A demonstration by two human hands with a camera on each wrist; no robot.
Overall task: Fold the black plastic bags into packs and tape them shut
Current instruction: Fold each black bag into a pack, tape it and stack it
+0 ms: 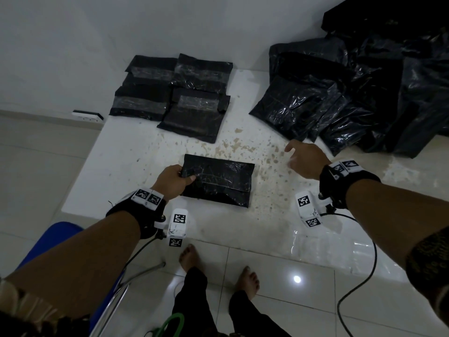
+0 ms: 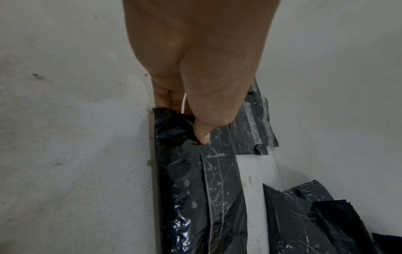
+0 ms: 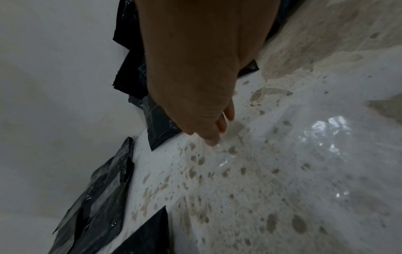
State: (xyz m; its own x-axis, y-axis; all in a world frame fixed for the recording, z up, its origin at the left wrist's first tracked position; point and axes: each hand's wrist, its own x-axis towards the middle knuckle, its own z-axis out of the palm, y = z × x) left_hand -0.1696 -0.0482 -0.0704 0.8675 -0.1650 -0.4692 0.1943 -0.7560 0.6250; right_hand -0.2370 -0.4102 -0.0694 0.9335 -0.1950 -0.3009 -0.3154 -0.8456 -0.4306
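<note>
Beyond the held pack [image 1: 217,180], taped packs [image 1: 175,93], loose bags [image 1: 352,93] rightward

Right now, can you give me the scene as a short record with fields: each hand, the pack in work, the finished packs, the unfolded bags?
left hand: grips the left edge of the pack, thumb on top
right hand: open above the table, holds nothing
pack: folded, taped, lies flat on the table
finished packs: taped, grouped at the far side
loose bags: heap at the far right
</note>
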